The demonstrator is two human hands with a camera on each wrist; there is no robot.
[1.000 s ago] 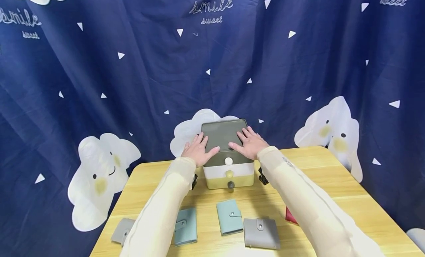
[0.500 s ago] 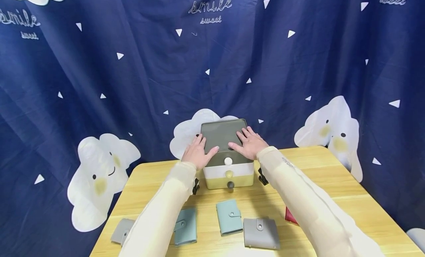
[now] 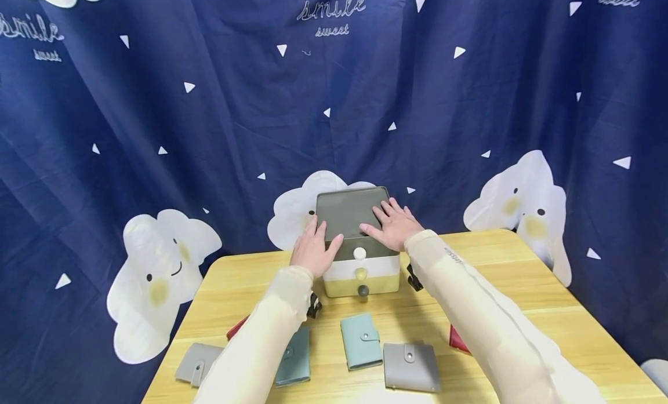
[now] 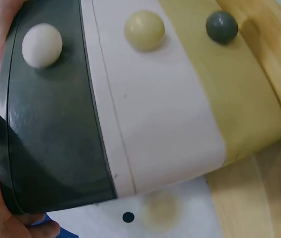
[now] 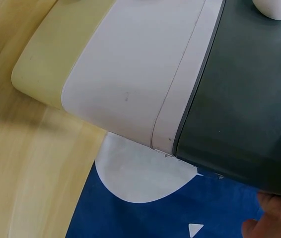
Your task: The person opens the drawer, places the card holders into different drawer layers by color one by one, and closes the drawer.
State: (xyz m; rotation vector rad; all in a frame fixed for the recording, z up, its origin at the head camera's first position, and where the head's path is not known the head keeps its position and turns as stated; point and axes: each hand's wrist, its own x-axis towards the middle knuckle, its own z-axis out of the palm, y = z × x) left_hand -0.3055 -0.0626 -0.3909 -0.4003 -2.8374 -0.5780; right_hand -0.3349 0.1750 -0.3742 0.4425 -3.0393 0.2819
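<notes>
Homelike corner (cloud-print curtain (image 3: 355, 149), table (image 3: 527, 288))

The head view is brightly lit, the sleeves (image 3: 487, 320) nearly washed out; soft shadows are cast on the table (image 3: 522, 282); the wrist views are rendered dimmer.

Left grip (image 3: 314, 252) drawn nearer; red wallet (image 3: 236, 328), seemingly, uncovered.
</notes>
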